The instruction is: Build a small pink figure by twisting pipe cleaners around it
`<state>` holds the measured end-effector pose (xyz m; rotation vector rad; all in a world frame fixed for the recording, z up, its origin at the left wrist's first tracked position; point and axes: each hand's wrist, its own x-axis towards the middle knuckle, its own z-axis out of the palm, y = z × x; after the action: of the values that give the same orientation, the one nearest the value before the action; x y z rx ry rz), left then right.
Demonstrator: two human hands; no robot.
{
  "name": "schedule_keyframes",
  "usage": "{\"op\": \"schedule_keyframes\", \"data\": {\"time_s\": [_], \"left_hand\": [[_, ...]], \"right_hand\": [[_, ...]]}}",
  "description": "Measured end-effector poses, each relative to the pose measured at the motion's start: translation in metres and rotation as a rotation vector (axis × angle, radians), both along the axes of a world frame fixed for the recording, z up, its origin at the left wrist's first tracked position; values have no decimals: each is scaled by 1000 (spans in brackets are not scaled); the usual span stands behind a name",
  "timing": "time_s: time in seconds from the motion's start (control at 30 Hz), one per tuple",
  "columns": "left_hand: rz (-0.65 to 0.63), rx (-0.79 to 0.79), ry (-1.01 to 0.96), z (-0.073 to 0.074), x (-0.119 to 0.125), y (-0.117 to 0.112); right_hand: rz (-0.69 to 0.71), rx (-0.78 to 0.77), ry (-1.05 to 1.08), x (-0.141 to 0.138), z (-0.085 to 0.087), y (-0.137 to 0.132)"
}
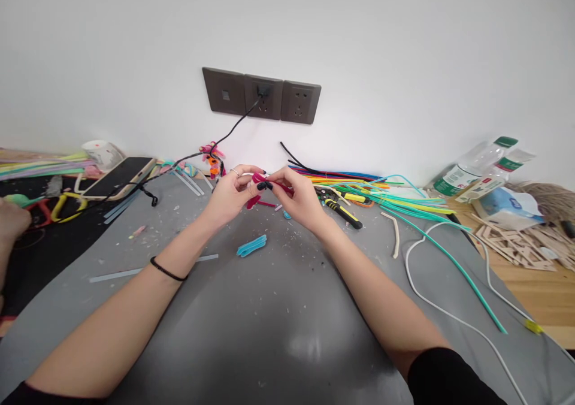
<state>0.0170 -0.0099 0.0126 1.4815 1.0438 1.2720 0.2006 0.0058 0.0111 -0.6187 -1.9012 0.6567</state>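
Observation:
Dark red pipe cleaners (254,200) are pinched between my two hands, over the far part of the grey mat. My left hand (233,192), a ring on one finger, grips them from the left with thumb and fingers. From the right, my right hand (294,196) closes on the same piece, its dark-nailed thumb meeting the left one. Fingers cover much of the piece, so its full shape is hidden. A folded bundle of blue pipe cleaners (251,245) lies on the mat (251,333) below my hands. Yellow-and-black pliers (344,213) rest right of my right hand.
Colourful pipe cleaners (404,201) spread along the wall, beside a looping white cable (415,288). Glue sticks (117,275), a phone (119,178) and a black cord (179,158) lie left. Another person's hand (15,219) is near scissors (67,207). Bottles (467,174) stand at right.

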Motion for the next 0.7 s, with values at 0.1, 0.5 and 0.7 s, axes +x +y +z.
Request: {"op": "schedule_keyframes", "data": {"time_s": [0.1, 0.5, 0.7], "left_hand": [[-2, -10, -5, 1, 0, -1], [-70, -95, -108, 0, -1, -1], [-66, -112, -214, 1, 7, -5]], "right_hand": [[-23, 60, 4, -1, 1, -3], [-80, 232, -113, -2, -2, -6], [-94, 245, -175, 0, -2, -6]]}}
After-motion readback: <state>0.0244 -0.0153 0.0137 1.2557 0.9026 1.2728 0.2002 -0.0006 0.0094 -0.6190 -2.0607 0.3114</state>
